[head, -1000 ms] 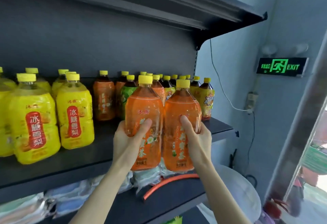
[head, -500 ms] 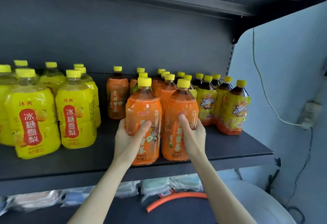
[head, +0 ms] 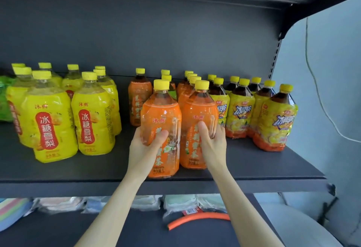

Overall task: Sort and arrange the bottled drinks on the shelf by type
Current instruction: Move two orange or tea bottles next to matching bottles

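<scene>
Both grips full: left grip (head: pixel 145 149) wraps left orange bottle (head: pixel 162 114), right grip (head: pixel 213 145) wraps right orange bottle (head: pixel 202 108), at shelf (head: pixel 254 165) front edge. We fear hard push topples orange row (head: pixel 182 96) behind grips.

We see soft, even daylight, brightest on the pale wall (head: pixel 322 90) at right, while the back panel (head: pixel 136 38) stays dim. Small glints mark the orange bottles (head: pixel 162 110). Wide-angle distortion bows the shelf (head: pixel 58 186) edges; focus is fairly sharp.

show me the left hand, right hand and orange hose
left hand (head: pixel 143 150), head view, back of the hand
right hand (head: pixel 214 146), head view, back of the hand
orange hose (head: pixel 195 219), head view, middle of its curve
</scene>
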A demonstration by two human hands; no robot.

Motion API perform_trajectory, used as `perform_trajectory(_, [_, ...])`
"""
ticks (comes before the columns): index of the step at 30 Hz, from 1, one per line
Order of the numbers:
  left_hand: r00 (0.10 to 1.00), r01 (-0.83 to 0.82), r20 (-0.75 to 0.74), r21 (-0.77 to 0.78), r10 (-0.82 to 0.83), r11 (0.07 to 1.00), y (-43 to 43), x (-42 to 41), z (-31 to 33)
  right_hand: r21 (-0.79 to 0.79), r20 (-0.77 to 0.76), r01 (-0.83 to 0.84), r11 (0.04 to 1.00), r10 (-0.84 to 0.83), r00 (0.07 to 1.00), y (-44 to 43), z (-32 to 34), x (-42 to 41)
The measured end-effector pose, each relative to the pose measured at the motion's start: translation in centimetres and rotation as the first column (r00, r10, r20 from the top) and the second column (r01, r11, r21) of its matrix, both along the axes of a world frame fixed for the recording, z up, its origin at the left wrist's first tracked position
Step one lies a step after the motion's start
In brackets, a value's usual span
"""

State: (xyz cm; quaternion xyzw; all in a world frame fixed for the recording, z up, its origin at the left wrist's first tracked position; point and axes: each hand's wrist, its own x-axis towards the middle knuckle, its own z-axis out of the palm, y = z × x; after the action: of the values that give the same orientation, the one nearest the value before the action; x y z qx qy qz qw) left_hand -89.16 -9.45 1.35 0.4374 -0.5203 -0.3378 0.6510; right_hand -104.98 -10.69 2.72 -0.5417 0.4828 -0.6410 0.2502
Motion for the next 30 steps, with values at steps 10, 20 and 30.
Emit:
perform_trajectory(10, [0.994, -0.107, 0.032, 0.013, 0.107, 0.994, -0.9, 1.6, 0.3, -0.002, 0.015, 0.001, 1.000, -0.001, 1.000, 0.4, -0.2, 0.3])
perform_trajectory(20, [0.927, -0.278, 0.241, -0.072, 0.287, 0.958, -3.2, 6.0, 0.1, 0.004, 0.000, -0.016, 1.000, 0.016, 1.000, 0.1, -0.5, 2.7])
perform_trajectory(30, [0.716, -0.405, 0.487, -0.294, 0.500, 0.866, -5.7, 6.0, -0.9, 0.007, 0.030, 0.085, 0.996, -0.085, 0.996, -0.7, -0.6, 4.4])
